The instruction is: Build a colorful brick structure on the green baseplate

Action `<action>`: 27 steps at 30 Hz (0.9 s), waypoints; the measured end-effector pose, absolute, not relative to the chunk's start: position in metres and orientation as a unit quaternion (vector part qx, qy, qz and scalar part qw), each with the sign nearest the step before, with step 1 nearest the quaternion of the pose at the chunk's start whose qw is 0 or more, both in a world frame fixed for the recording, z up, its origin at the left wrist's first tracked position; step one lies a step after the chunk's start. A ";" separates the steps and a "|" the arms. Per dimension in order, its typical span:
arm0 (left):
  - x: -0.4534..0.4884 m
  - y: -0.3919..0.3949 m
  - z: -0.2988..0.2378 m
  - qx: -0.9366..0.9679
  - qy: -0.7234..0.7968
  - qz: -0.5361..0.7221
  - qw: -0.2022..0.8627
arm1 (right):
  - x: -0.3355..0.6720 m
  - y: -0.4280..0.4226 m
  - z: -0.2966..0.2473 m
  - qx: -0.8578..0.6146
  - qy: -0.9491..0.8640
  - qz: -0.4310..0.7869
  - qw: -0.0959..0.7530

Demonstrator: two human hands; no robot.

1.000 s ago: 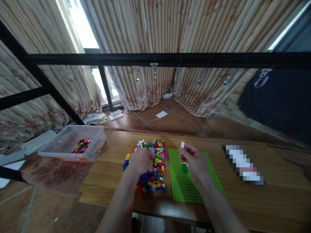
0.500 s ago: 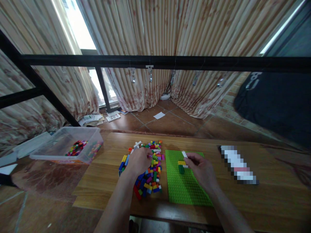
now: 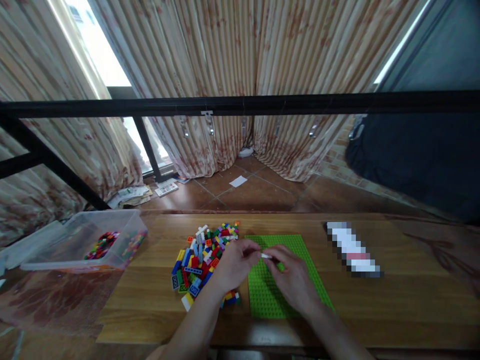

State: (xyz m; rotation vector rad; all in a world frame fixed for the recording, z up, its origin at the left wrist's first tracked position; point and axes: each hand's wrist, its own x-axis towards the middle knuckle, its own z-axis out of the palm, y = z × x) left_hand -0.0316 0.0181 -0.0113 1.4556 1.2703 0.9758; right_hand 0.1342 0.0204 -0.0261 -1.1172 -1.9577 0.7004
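Observation:
A green studded baseplate (image 3: 300,247) lies flat on the wooden table (image 3: 393,305). Left of it sits a pile of small coloured bricks (image 3: 202,252). Both my hands meet over the left part of the baseplate. My right hand (image 3: 294,282) pinches a small white brick (image 3: 266,256) between its fingertips. My left hand (image 3: 234,265) is curled, its fingertips touching the same white brick from the left. The green and yellow bricks that stood on the plate are hidden under my hands.
A clear plastic tub (image 3: 80,240) with more coloured bricks stands off the table's left end. A blurred-out oblong object (image 3: 352,249) lies right of the baseplate. A black metal bar (image 3: 240,105) crosses the view above; curtains and a tiled floor lie beyond.
My left hand left the brick pile and moved right to meet my right hand. My right hand lowered the white brick onto the baseplate area. The view shifted, so everything sits further left.

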 end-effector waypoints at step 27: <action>-0.027 0.022 -0.021 0.599 0.522 0.417 0.442 | 0.147 0.023 -0.024 -0.494 -0.752 0.253 0.355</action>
